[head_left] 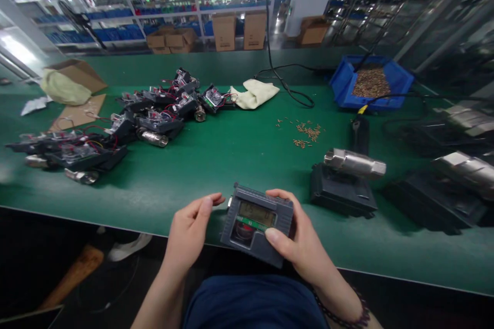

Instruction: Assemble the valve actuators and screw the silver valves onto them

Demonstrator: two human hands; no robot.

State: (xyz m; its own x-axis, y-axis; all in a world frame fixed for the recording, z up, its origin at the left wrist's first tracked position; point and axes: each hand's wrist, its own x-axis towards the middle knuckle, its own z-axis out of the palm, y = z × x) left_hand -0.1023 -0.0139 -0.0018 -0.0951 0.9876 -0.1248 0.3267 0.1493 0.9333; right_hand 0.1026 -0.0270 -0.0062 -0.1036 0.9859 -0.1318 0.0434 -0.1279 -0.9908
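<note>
I find the dark grey rectangular plastic device with a display window (254,224) at the near edge of the green worktop (231,159). My right hand (304,239) grips its right side, thumb on the face, fingers behind. My left hand (188,231) is just off its left side, fingers curled; I cannot tell whether thumb and forefinger pinch anything. Far right, I note a blue plastic bin (338,82); left, dark grey housings with wires (158,119).

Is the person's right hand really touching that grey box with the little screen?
Touching. The head view shows the right hand holding the grey box, its thumb lying on the front face.
</note>
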